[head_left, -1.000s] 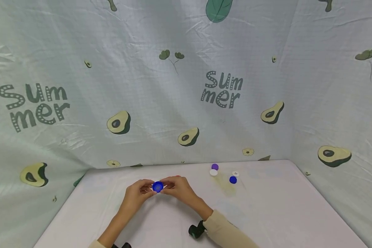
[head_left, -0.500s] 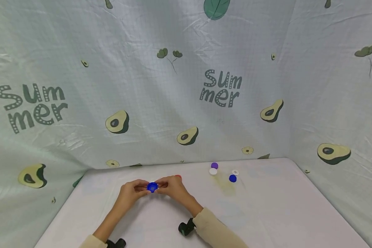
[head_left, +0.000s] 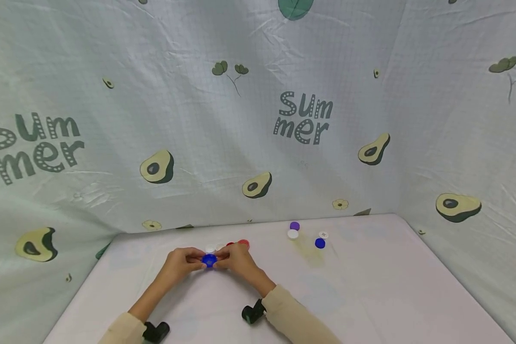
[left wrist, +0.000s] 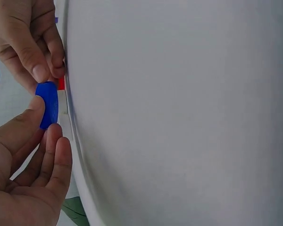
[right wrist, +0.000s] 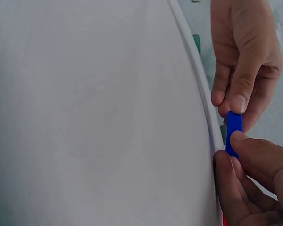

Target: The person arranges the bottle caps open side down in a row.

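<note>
A round blue bottle cap [head_left: 209,260] is held between my two hands above the table, its hollow side tipped toward the head camera. My left hand [head_left: 181,263] pinches its left edge between thumb and fingers. On the opposite edge, the thumb and fingers of my right hand [head_left: 237,263] pinch it too. Seen edge-on in the left wrist view, the blue cap [left wrist: 48,105] sits between both sets of fingertips. The right wrist view also has the cap [right wrist: 234,133] standing between the thumbs. Just behind the hands lie a white cap [head_left: 210,249] and a red cap [head_left: 243,244], partly hidden.
Farther right on the white table [head_left: 370,286] are a purple cap [head_left: 294,226] beside a white cap [head_left: 293,234], and a blue cap [head_left: 320,243] beside a small white disc [head_left: 323,234]. A printed curtain [head_left: 198,119] rises behind the table.
Both hands have moved slightly left with the blue cap and lowered a little relative to the table. More of the red and white caps behind them now shows. The head view has shifted slightly.
</note>
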Motion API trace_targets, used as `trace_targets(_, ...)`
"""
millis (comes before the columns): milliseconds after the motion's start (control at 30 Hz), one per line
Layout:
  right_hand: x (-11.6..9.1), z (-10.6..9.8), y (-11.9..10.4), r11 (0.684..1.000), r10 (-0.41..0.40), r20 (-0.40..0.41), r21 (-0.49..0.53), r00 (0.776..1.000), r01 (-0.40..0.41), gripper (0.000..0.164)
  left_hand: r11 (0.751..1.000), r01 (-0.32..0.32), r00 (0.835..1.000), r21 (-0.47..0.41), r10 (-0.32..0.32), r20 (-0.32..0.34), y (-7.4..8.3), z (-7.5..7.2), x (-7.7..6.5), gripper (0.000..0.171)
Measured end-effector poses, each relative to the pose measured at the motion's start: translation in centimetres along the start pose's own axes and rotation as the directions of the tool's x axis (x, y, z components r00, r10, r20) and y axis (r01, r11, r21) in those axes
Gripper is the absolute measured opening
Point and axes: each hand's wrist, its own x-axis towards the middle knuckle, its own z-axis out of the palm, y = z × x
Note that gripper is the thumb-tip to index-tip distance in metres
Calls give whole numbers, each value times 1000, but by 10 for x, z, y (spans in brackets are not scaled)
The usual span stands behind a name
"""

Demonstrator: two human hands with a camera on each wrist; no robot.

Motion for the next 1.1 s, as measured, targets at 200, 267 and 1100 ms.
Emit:
trace_targets(200,5,-2,-3,998,54,40,-36,998,-52,21,1000,-13,999,17,12,50,-2,-3,4,24)
trace_targets(267,7,-3,-5,997,73,47,-27,996,-72,19,999,-38,997,18,37,73,-4,-4,7,24)
trace_targets(1100,14,-4,-15,988,149,69,-38,986,-147,16,990,-14,997,140,4,73,2,-6,10,28)
